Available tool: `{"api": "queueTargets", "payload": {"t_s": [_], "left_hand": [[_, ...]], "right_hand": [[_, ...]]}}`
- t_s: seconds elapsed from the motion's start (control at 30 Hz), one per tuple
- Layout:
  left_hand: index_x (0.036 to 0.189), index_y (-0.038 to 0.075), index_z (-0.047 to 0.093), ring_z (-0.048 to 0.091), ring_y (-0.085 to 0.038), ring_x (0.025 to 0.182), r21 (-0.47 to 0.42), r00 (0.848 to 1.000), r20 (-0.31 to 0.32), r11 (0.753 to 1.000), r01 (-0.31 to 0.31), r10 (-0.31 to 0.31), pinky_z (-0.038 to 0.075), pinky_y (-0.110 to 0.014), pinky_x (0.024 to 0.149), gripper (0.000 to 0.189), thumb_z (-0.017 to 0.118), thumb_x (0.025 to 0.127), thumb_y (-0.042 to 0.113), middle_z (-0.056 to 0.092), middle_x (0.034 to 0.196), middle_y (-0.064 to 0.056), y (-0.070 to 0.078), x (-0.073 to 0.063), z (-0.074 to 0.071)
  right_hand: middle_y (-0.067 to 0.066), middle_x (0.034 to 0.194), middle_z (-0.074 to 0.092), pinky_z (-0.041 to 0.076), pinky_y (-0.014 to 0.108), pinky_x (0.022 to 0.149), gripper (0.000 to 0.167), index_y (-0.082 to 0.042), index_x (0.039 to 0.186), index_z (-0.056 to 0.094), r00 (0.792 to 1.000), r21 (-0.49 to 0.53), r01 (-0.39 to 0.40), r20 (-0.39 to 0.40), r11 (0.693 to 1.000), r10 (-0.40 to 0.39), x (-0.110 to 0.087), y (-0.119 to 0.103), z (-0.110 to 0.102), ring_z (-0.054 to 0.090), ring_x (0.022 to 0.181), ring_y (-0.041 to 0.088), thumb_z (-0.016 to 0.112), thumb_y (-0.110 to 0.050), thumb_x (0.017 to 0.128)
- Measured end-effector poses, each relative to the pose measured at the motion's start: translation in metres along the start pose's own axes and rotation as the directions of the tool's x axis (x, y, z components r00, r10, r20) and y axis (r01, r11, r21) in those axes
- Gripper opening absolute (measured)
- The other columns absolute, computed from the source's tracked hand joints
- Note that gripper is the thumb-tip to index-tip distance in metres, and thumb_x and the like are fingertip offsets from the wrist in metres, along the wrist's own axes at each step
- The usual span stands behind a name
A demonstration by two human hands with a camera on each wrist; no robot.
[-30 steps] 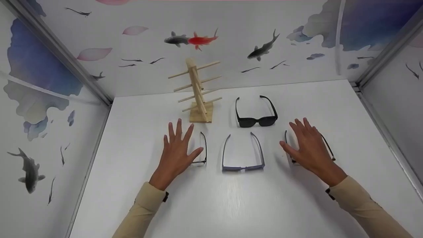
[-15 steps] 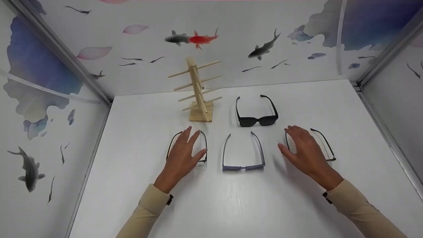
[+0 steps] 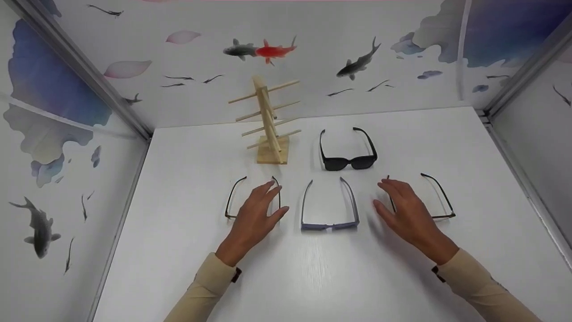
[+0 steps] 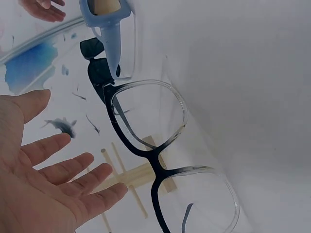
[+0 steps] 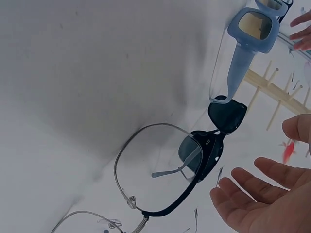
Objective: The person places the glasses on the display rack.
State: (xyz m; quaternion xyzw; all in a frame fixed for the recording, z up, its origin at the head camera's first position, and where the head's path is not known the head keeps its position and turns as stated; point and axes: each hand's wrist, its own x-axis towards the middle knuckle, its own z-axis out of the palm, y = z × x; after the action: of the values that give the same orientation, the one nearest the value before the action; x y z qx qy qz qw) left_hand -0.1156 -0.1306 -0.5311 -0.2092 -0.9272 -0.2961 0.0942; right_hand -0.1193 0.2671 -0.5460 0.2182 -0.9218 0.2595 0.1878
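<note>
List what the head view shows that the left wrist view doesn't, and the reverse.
Only the head view: the rightmost eyeglasses, the beige sleeves and the printed red koi.

Only the left wrist view: the palm side of the left hand and the clear lower rims of the leftmost eyeglasses.

Both: some part of each hand, including the right hand, the leftmost eyeglasses, the blue-framed glasses, the black sunglasses and the wooden stand.
</note>
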Motion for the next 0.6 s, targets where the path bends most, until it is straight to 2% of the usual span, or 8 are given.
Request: {"api": "queueTargets", "payload": {"t_s": [0.17, 0.33, 0.6], "left_hand": [[0.147, 0.0, 0.066, 0.059, -0.037, 0.143, -0.024, 0.999, -0.009, 0.999, -0.04, 0.04, 0.056, -0.053, 0.113, 0.053, 0.082, 0.103, 0.025, 0.062, 0.153, -0.022, 0.002, -0.002, 0.007], [0.146, -0.001, 0.067, 0.06, -0.036, 0.142, -0.043, 0.997, -0.009, 0.996, -0.073, 0.073, 0.057, -0.051, 0.113, 0.051, 0.082, 0.103, 0.023, 0.063, 0.15, -0.021, 0.004, -0.005, 0.012], [0.146, 0.002, 0.068, 0.059, -0.032, 0.143, -0.102, 0.999, 0.034, 0.994, -0.035, 0.039, 0.056, -0.048, 0.115, 0.049, 0.081, 0.104, 0.023, 0.064, 0.151, -0.018, 0.014, -0.006, 0.015]], "right_hand": [[0.027, 0.137, 0.067, 0.055, 0.052, 0.105, 0.049, 0.009, 0.136, 0.069, 1.0, 0.017, 0.01, -0.004, 1.0, -0.01, -0.004, -0.004, 0.002, 0.064, 0.131, 0.042, 0.088, -0.002, 0.092], [0.025, 0.138, 0.067, 0.057, 0.053, 0.105, 0.048, 0.008, 0.135, 0.069, 1.0, 0.03, -0.002, 0.008, 1.0, 0.002, -0.008, -0.008, 0.005, 0.065, 0.131, 0.041, 0.087, -0.003, 0.093], [0.026, 0.137, 0.067, 0.059, 0.054, 0.104, 0.047, 0.008, 0.135, 0.07, 1.0, 0.051, 0.004, 0.023, 0.999, -0.005, -0.013, -0.012, 0.011, 0.066, 0.129, 0.041, 0.088, -0.003, 0.092]]}}
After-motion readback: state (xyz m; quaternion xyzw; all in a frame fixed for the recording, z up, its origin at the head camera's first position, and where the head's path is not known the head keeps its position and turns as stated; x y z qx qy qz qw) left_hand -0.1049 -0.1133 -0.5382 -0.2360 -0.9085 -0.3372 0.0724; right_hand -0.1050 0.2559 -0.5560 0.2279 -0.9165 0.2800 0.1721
